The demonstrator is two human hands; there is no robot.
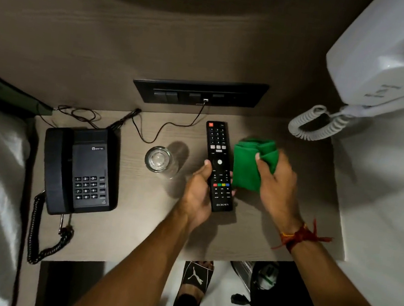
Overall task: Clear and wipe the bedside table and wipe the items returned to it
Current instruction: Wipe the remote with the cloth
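Left hand grips the remote by its lower half; right hand clutches the green cloth beside it. Best to wipe along its length, steadying it.

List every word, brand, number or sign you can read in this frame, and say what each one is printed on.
"CROWN": bottom end of the black remote, held in the left hand.
"BEETEL": small badge on the black desk phone.
Digits 1 to 9 and 0: the phone's keypad.
Leaping-cat logo, no words: black slipper.
Remote's button labels and the marking on the white wall phone: too small or blurred to read.
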